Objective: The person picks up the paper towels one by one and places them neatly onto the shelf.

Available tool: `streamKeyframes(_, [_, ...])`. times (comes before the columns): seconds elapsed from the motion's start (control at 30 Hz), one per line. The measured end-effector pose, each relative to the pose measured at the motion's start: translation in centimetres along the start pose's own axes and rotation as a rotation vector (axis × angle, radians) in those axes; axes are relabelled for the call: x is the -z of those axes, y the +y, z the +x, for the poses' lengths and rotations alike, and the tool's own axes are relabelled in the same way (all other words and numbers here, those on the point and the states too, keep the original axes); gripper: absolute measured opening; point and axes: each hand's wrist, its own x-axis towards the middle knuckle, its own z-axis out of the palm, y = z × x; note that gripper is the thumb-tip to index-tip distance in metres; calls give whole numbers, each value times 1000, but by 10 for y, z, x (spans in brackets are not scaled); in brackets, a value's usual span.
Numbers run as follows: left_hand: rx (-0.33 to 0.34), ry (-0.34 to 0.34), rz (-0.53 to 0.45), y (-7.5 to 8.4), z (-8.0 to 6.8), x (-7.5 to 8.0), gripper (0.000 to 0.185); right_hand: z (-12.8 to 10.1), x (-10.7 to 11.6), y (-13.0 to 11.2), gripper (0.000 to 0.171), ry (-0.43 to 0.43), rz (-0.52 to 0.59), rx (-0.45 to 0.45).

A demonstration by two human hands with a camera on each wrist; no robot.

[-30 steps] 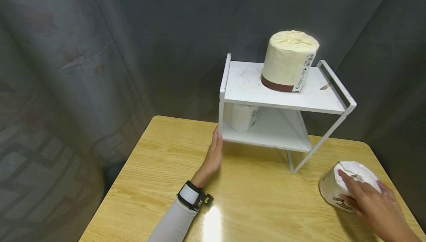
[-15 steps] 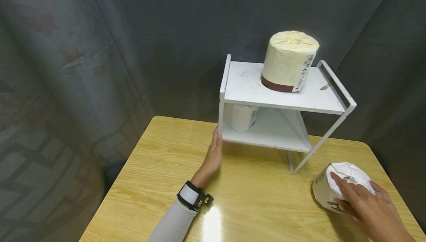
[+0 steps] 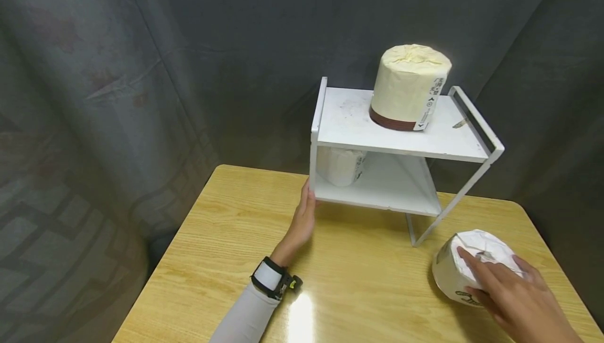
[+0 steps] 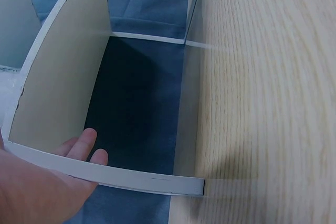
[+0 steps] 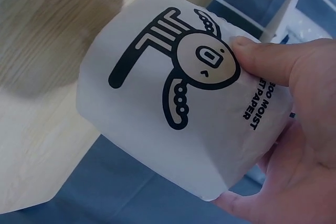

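Note:
My right hand (image 3: 514, 293) grips a wrapped toilet paper roll (image 3: 448, 272) from above, low over the right part of the table. In the right wrist view its wrapper (image 5: 136, 119) shows a dark cartoon print, with my thumb along one edge. My left hand (image 3: 300, 222) holds the left side frame of a white two-tier shelf rack (image 3: 346, 128). The left wrist view has its fingers (image 4: 84, 144) passing behind the white frame bar (image 4: 131, 176). On the top tier stands a cream roll (image 3: 406, 91) with a brown base. Another roll (image 3: 342, 167) sits at the lower tier's left, partly hidden.
The rack stands toward the back of a light wooden table (image 3: 217, 238). Its right leg (image 3: 448, 216) slants down between the rack and my right hand. A dark grey curtain (image 3: 236, 70) hangs behind the table and along its sides.
My right hand has moved left with its toilet paper roll, nearer the rack's right leg. The left hand, the rack and the rolls on it have stayed in place.

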Motion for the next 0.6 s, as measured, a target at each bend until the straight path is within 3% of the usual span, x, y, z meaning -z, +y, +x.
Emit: streamKeyframes(0.6, [18, -2, -5, 2, -2, 0, 60, 18, 26, -21, 72, 75, -17, 114])
